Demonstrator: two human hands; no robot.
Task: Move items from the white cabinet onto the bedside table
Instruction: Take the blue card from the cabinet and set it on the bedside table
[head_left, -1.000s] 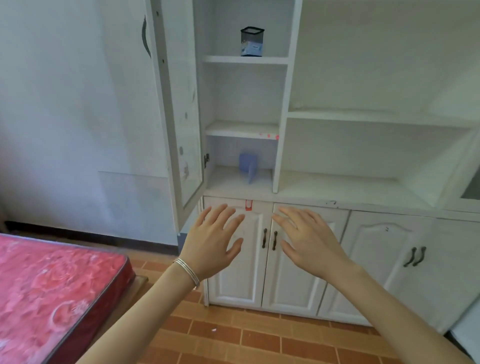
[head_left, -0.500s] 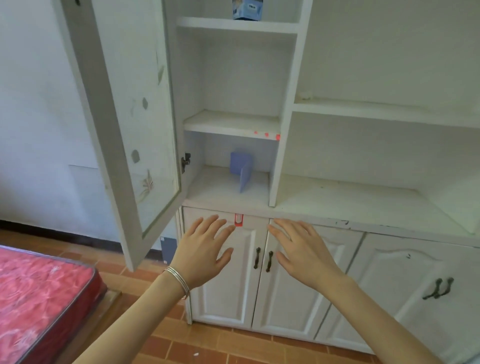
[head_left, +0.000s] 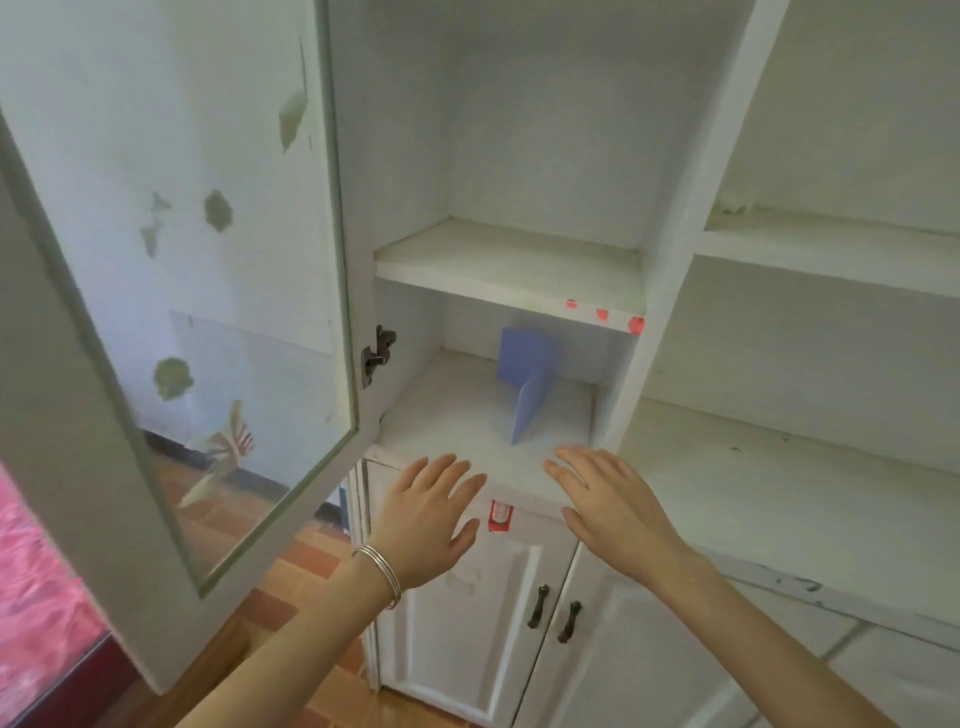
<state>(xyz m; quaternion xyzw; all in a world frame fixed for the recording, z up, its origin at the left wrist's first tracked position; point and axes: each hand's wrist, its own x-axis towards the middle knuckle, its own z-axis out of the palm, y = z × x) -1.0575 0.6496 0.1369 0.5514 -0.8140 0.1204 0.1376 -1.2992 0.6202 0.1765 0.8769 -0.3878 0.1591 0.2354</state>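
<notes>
A blue folded card-like item (head_left: 530, 376) stands upright on the lowest open shelf (head_left: 457, 415) of the white cabinet (head_left: 670, 218). My left hand (head_left: 426, 519), with a silver bangle on its wrist, hovers at the shelf's front edge, fingers spread, holding nothing. My right hand (head_left: 608, 504) is beside it, also spread and holding nothing, a little nearer to the blue item. Neither hand touches the item. The bedside table is out of view.
The cabinet's glass door (head_left: 208, 291) stands swung open on my left, close to my left arm. Shut lower doors with dark handles (head_left: 553, 613) lie below the hands. A red mattress (head_left: 36, 571) is at the far left over a tiled floor (head_left: 306, 561).
The view has closed in on the cabinet and the upper shelf with the dark cup has left the frame. Both hands have risen from the lower doors to the shelf's front edge.
</notes>
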